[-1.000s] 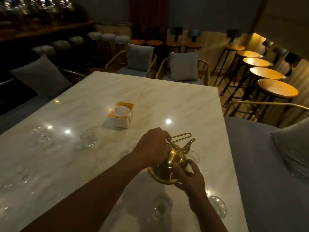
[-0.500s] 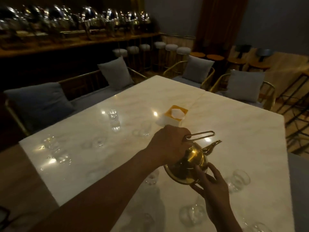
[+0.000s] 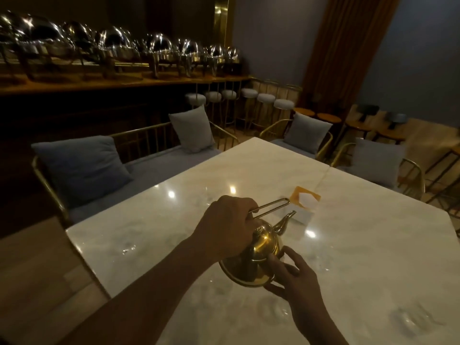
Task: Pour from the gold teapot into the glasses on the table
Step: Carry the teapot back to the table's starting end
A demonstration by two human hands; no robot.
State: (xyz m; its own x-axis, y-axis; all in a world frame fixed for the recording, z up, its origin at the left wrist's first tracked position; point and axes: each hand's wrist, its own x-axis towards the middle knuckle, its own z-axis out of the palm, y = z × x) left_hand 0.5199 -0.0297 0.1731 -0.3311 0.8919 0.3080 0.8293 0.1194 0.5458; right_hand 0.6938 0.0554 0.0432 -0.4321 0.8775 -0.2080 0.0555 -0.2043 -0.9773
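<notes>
Left hand: the left hand [image 3: 225, 229] is closed around the near end of the wire handle [image 3: 272, 207] and carries the weight from above.
Right hand: the right hand [image 3: 295, 278] has its fingers spread and fairly straight. They press on the lower right side of the pot's belly, with the thumb under the rim.
Gold teapot: the gold teapot [image 3: 258, 261] is held in the air between both hands, above the near half of the table [image 3: 373, 245] and closer to its left edge than to its right edge.
Long axis: it runs from the base, near and left, to the spout [image 3: 286, 220], far and right. The spout points toward the tissue box [image 3: 305, 204]. No stream is visible.
Glasses: they are blurred and faint. One glass [image 3: 412, 319] shows close to the near right corner, well apart from the pot. Another faint shape lies just near of the right hand, and I cannot tell what it is.
Deciding relation: in my judgement no glass is under the spout now, so the pot must travel before it tips.
Nearer hand: the right hand lies on the side of the clearest glass. The left hand, I think, must give the tilt.
Around: chairs with grey cushions [image 3: 193, 129] stand along the far and left edges.
</notes>
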